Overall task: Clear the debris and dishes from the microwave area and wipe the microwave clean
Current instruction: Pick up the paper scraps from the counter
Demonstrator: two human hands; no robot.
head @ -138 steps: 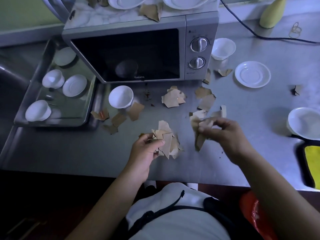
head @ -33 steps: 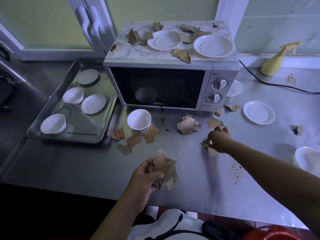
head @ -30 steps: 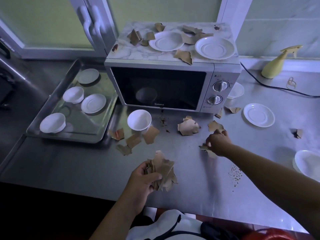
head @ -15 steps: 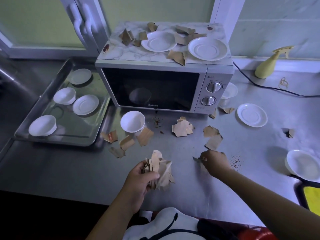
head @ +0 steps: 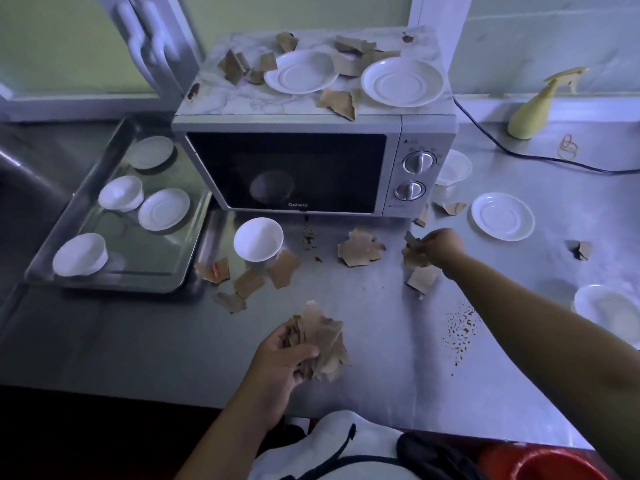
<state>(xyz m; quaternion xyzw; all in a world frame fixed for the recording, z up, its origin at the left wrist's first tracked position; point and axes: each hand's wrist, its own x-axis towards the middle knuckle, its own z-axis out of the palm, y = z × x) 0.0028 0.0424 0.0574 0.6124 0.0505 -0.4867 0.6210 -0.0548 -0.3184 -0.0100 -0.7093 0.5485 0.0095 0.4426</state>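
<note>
Forward toward the microwave (head: 311, 168) goes the right hand (head: 445, 245), now pinching cardboard scraps (head: 414, 254), its fingertips hard to make out. The left hand (head: 280, 355) grips a scrap bundle (head: 323, 344) over the worktop (head: 138, 341); the forearm half hides the rightmost bowl (head: 606, 304).

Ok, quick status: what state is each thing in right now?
Microwave, door shut, top littered with torn card and two saucers.
Left hand, gripping a bunch of scraps.
Right hand, pinching a few scraps.
Cup by the microwave door, upright, empty.
Tray, loaded with dishes.
Spray bottle, upright.
</note>
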